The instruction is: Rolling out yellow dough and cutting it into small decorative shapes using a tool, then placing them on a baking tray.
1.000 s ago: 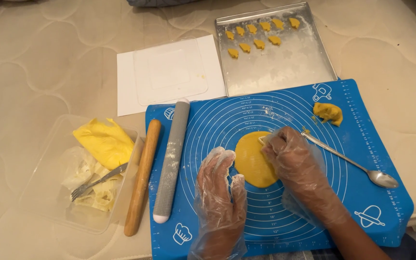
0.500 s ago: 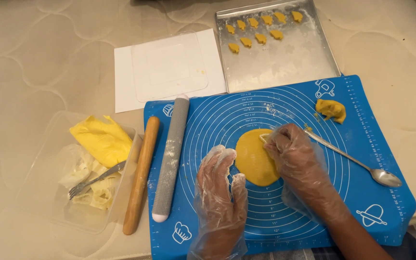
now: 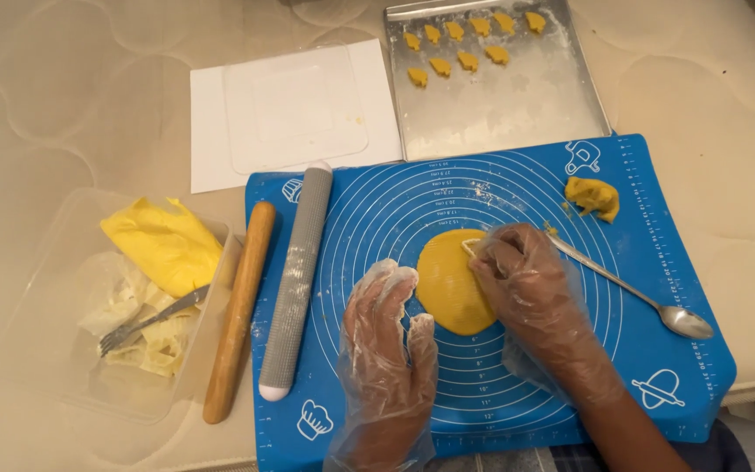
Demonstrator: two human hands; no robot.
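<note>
A: What is laid out, from the biggest thing down?

B: A blue silicone baking mat [image 3: 657, 262] printed with white concentric circles is spread over a quilted beige surface. Behind it a shiny metal baking tray [image 3: 517, 105] is set, dusted with flour and carrying small yellow cut-out shapes [image 3: 460, 48] in two rows. A white sheet with a clear plastic lid [image 3: 294, 109] on it is seen to the tray's left. A clear plastic tub [image 3: 72, 376] at the left edge is filled with a yellow bag [image 3: 163, 240], crumpled wrap and a fork [image 3: 146, 321].

A: And on the mat?

B: Two rolling pins are laid side by side, long axes running near to far: a grey textured one [image 3: 294, 280] on the mat, a smooth wooden one [image 3: 238, 310] just off its left edge. A metal spoon [image 3: 648, 297] is laid diagonally at the right, its bowl pointing to the near right. A lump of dough [image 3: 593, 197] is left at the far right.

A: The dough disc?

B: The flat yellow oval [image 3: 449, 284] is placed at the mat's centre, long axis roughly near to far. Its right edge is covered by the right hand [image 3: 526, 280].

A: The hands?

B: Clear plastic gloves are worn on both. A small pale cutter [image 3: 474, 247] is gripped by the right hand and pressed onto the disc's far right edge. The left hand [image 3: 386, 323] is laid flat and open, nothing held, just beside the disc.
</note>
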